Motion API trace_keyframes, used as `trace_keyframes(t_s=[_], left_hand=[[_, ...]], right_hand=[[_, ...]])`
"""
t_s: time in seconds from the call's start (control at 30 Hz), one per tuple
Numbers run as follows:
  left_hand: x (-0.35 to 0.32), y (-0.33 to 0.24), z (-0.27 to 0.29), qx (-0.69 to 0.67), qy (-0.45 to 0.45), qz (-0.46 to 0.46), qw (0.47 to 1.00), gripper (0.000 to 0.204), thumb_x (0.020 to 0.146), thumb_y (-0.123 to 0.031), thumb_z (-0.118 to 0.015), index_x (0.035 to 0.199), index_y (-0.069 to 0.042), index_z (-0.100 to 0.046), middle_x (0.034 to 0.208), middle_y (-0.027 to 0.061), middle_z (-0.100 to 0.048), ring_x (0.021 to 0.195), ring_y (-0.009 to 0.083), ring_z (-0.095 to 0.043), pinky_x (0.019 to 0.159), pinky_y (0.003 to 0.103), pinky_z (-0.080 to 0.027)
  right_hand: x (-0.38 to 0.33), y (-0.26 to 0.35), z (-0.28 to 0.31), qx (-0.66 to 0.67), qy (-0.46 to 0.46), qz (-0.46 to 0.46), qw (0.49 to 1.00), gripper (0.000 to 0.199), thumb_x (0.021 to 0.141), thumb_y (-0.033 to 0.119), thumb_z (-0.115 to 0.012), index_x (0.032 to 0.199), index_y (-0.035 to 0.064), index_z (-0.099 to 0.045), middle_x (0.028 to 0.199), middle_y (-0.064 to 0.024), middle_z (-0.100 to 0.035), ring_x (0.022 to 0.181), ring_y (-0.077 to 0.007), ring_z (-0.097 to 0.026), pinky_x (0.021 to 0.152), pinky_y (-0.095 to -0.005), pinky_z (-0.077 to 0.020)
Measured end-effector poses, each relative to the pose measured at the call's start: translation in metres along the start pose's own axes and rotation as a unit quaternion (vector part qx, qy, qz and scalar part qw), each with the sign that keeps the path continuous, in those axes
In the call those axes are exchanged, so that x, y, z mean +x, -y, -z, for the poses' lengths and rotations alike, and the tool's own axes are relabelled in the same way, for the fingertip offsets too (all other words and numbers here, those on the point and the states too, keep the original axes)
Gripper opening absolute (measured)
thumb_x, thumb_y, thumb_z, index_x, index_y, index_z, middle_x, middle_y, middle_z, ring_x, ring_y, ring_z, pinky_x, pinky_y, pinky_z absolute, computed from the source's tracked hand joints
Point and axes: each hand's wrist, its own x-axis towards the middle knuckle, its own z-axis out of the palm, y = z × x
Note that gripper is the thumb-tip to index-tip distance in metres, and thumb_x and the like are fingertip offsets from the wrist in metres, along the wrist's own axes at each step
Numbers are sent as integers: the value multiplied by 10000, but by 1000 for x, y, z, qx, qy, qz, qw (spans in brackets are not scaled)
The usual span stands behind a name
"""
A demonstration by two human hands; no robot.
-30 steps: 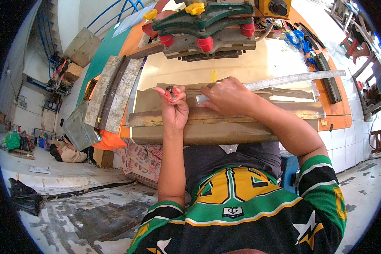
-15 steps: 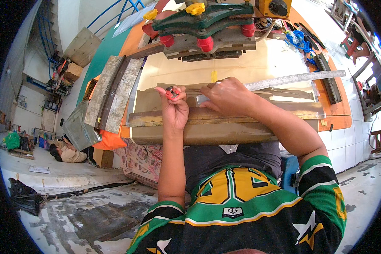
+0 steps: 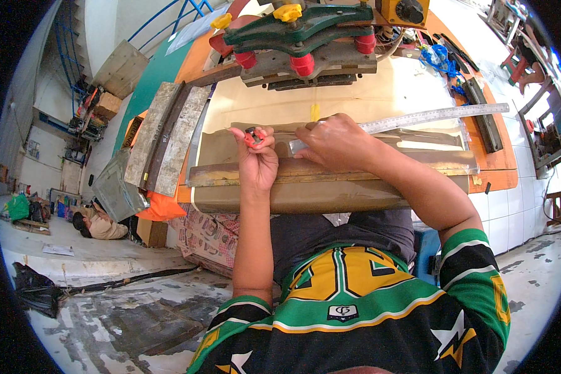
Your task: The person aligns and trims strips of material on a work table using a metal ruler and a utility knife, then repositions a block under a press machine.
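The long thin steel ruler (image 3: 430, 116) is lying flat across the sheet of tan-brown flexible material (image 3: 330, 187) spread over the workbench, running from the middle of the bench out toward the right; the right hand (image 3: 336, 142) is pressing down on the ruler's left end with its fingers spread flat and closing on nothing; the left hand (image 3: 257, 159) is pinching a small red-handled cutting tool (image 3: 252, 136) between fingertips and thumb, just beside that ruler end; the tan sheet is draping over the near edge of the bench; at the far edge a green and grey metal machine with red and yellow knobs (image 3: 299, 40) is standing; grey worn flat boards (image 3: 165, 137) are leaning at the left; the concrete floor (image 3: 106, 293) is lying open on the left.
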Motion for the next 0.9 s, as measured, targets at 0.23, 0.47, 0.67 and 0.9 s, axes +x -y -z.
trace_keyframes(t_s=[0.23, 0.47, 0.67, 0.9], left_hand=[[0, -1, 2, 9, 12, -1, 1000, 613, 959, -402, -664, 1020, 201, -569, 940, 115, -484, 745, 163, -573, 639, 200, -593], [1, -2, 3, -6, 13, 9, 1000, 610, 954, -409, -667, 1010, 190, -569, 948, 126, -503, 747, 166, -577, 631, 205, -595], [0, -1, 2, 7, -7, -9, 1000, 596, 958, -415, -661, 1006, 172, -568, 939, 129, -509, 743, 177, -577, 625, 206, -593], [0, -2, 4, 50, -8, -17, 999, 568, 970, -448, -628, 1030, 114, -567, 927, 116, -516, 743, 163, -573, 599, 185, -566]], right_hand=[[-1, -1, 0, 1, -5, 2, 1000, 396, 964, 404, -624, 1052, 19, -653, 719, -178, -698, 713, -368, -715, 650, -490, -558], [0, -1, -2, -3, 0, -5, 1000, 409, 961, 419, -625, 1053, 22, -654, 729, -175, -702, 711, -363, -718, 650, -483, -561], [0, -2, -3, -7, -7, 1, 1000, 414, 963, 425, -623, 1059, 24, -655, 740, -175, -705, 710, -362, -720, 650, -484, -562], [0, 0, 1, -6, 21, -15, 1000, 403, 964, 411, -622, 1075, 25, -654, 776, -179, -714, 751, -363, -724, 672, -486, -564]])
